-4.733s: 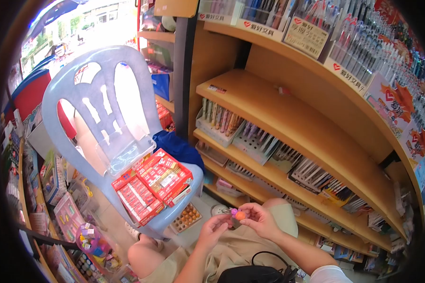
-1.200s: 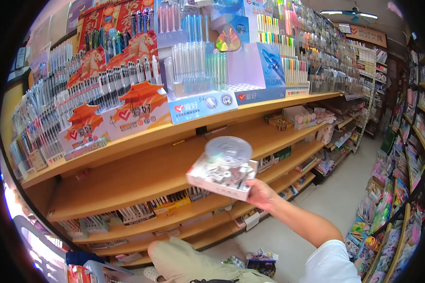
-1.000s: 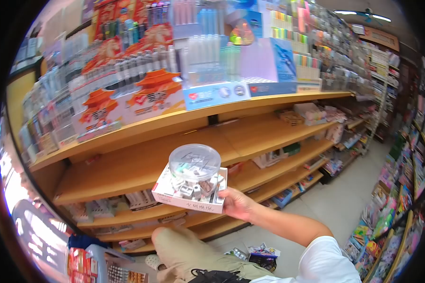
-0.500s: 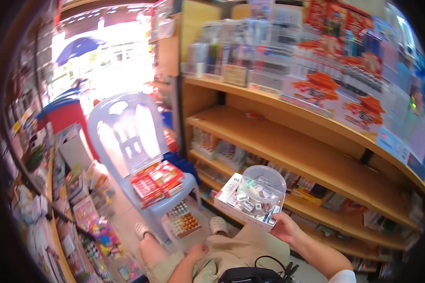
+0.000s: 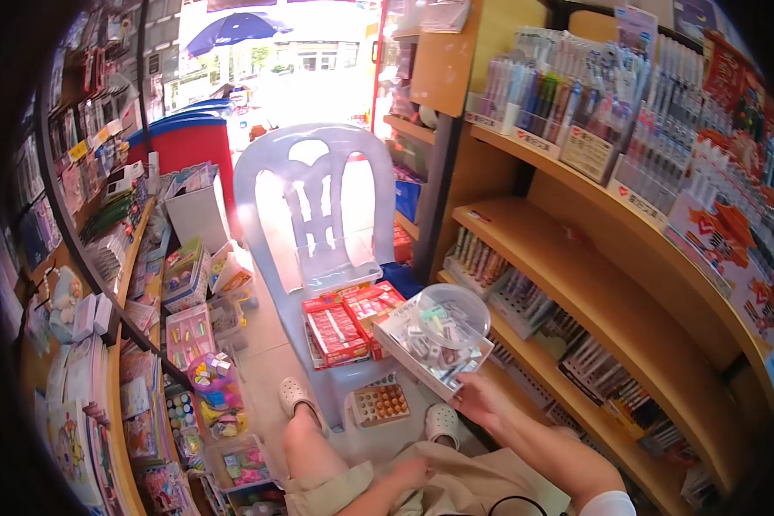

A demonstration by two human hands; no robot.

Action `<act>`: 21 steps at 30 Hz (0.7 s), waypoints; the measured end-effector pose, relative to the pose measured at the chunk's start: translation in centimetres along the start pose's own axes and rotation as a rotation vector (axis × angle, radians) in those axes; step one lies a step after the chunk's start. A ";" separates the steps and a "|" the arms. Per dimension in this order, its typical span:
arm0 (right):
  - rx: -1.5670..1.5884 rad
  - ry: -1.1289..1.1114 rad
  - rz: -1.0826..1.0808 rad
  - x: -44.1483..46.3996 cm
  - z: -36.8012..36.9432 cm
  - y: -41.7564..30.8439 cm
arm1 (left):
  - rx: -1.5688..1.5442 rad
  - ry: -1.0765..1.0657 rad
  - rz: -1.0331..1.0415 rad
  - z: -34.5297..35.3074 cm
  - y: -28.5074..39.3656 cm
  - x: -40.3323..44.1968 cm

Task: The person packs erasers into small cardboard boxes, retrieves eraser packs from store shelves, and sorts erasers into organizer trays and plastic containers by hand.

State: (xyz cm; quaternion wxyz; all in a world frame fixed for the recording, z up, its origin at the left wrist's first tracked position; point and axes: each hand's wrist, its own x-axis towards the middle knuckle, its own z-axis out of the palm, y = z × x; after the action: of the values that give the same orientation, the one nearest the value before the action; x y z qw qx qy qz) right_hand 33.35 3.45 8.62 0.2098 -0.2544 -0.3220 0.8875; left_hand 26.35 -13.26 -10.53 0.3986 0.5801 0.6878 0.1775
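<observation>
My right hand [image 5: 477, 397] grips the near corner of a white cardboard box [image 5: 413, 361]. Small metal pencil sharpeners [image 5: 433, 351] lie loose inside it, along with other small items too tiny to name. On top of the box rests a clear round plastic tub [image 5: 476, 311] with a few pieces in it. The box is held at the right edge of the grey-blue plastic chair [image 5: 251, 202], close by the red boxes [image 5: 340, 335] on its seat. Low over my lap is my left hand [image 5: 411, 475], blurred, its fingers not clear and no object visible in it.
A small tray [image 5: 378, 421] of orange-brown and pale items sits below the chair's front. To the right rise wooden shelves [image 5: 568, 279] with pens. Stationery racks [image 5: 116, 361] and a purple basket [image 5: 219, 391] line the left. A clear plastic container [image 5: 340, 273] stands on the chair.
My view has swung left, so the chair and shelves appear further right. My right hand has brought the box nearer the red boxes on the chair. My left hand still hovers by my lap.
</observation>
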 end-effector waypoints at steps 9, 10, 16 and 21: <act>0.153 0.058 0.065 13.4 6.3 4.7 | 0.019 0.058 0.052 0.8 -0.6 1.0; 0.152 0.087 0.050 13.7 7.5 4.9 | 0.016 0.060 0.032 0.3 -0.3 0.7; -0.093 0.154 0.051 15.8 8.7 5.1 | 0.173 0.264 0.132 2.1 -1.3 1.8; -0.281 0.084 0.249 12.6 8.4 3.3 | -0.025 0.158 0.024 1.6 -0.8 1.9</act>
State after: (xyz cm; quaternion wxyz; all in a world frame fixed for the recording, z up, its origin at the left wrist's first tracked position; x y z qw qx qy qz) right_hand 17.92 3.99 7.95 0.0741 -0.3557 -0.3999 0.8414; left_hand 27.03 -12.01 -12.75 0.3479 0.5675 0.7079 0.2361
